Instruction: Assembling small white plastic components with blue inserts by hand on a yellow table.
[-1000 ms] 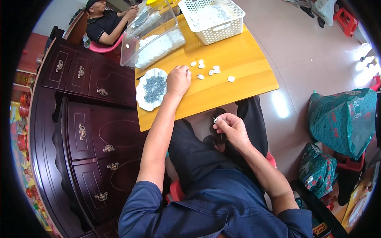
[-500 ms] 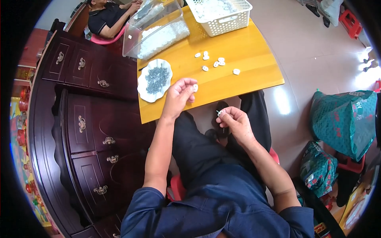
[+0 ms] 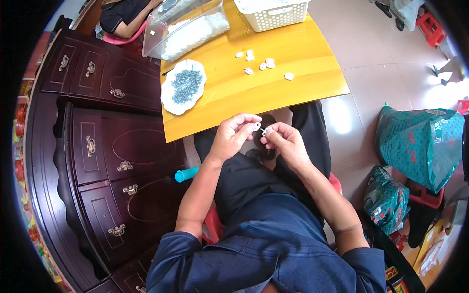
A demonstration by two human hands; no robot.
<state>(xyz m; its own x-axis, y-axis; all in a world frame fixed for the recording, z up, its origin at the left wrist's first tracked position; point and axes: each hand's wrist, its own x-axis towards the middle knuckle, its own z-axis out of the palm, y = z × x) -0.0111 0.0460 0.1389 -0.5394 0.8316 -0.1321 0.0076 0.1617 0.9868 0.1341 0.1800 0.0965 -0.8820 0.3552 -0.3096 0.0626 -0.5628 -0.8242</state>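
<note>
Above my lap, just off the table's front edge, my left hand [image 3: 233, 135] pinches a small white plastic piece [image 3: 257, 126] with a hole in it. Close on its right, my right hand [image 3: 286, 144] is closed on a small pale pin-like piece [image 3: 264, 131], its tip pointing at the white piece. Whether the two touch I cannot tell. On the yellow wooden table [image 3: 234, 95] lie several loose white pieces [image 3: 269, 63]. A scalloped white plate [image 3: 168, 97] at the table's left holds a heap of small dark grey parts [image 3: 186, 86].
A clear plastic bin [image 3: 155, 43] of white pieces and a white perforated basket [image 3: 278, 19] stand at the table's back. Dark wooden drawers [image 3: 141, 146] line the left. Teal bags [image 3: 415, 141] sit at right. Another person [image 3: 124, 19] sits at far left.
My left hand has come down and right off the table, bringing its white piece close to the pin-like piece in my right hand. The view has shifted slightly; a teal cylinder now shows beside my left arm.
</note>
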